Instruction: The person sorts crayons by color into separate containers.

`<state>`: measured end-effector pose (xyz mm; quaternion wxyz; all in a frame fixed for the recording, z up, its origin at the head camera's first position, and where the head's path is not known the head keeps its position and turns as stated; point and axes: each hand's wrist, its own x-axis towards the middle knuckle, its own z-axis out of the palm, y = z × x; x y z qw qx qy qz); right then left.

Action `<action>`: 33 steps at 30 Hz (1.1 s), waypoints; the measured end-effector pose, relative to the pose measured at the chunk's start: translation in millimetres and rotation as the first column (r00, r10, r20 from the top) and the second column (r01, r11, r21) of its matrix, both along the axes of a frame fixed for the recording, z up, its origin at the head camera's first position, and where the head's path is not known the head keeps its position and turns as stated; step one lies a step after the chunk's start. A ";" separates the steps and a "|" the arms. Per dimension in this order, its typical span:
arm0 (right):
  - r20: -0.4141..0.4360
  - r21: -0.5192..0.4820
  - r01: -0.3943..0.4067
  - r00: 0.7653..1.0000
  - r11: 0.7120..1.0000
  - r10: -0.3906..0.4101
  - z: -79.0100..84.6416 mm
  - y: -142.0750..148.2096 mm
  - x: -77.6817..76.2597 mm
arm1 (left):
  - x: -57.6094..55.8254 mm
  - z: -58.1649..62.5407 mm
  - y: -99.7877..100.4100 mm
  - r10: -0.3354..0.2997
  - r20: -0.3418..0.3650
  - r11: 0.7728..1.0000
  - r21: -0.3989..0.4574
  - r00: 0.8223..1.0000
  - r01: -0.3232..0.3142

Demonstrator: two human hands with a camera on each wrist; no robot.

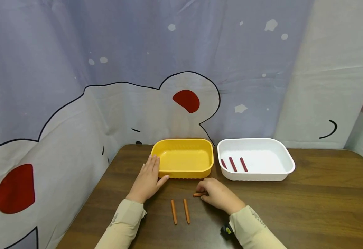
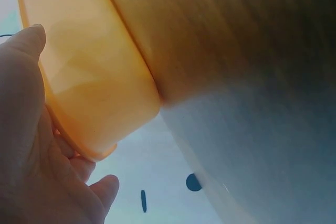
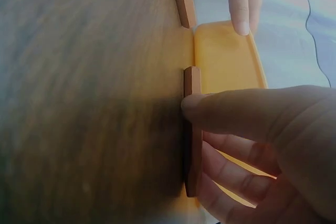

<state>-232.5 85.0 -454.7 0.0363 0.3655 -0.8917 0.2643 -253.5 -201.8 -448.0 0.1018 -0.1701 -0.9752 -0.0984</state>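
Note:
My left hand (image 1: 146, 178) rests with straight fingers on the left end of a yellow tray (image 1: 186, 174). In the left wrist view the fingers lie along the rim of the yellow tray (image 2: 105, 77). In front of the tray, my right hand (image 1: 217, 193) pinches a brown crayon (image 1: 199, 194) between thumb and fingers. That faceted crayon (image 3: 194, 135) lies along the tabletop in the right wrist view, its middle partly covered by the thumb. Two more brown crayons, a left one (image 1: 174, 211) and a right one (image 1: 186, 211), lie side by side nearer to me.
A white tray (image 1: 268, 176) stands right of the yellow one, with three dark red crayons (image 1: 243, 164) at its left end. Both trays sit at the back of the wooden table (image 1: 324, 204). A printed curtain (image 1: 247, 69) hangs behind.

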 end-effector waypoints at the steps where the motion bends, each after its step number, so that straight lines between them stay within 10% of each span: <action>1: -0.006 -0.004 -0.004 1.000 1.000 0.004 -0.5 -0.2 -0.2 | 0.3 -0.1 -0.2 -0.001 -0.002 1.000 0.001 1.000 0.001; 22: 0.169 -0.117 0.084 0.984 0.990 -0.063 -1.9 -4.5 -0.5 | 1.5 0.4 -0.5 -0.006 -0.009 1.000 0.015 1.000 0.006; 33: 0.372 -0.352 0.252 0.921 0.901 -0.112 7.9 -5.9 -10.5 | 0.3 -1.1 -1.3 -0.008 -0.010 1.000 0.009 1.000 0.008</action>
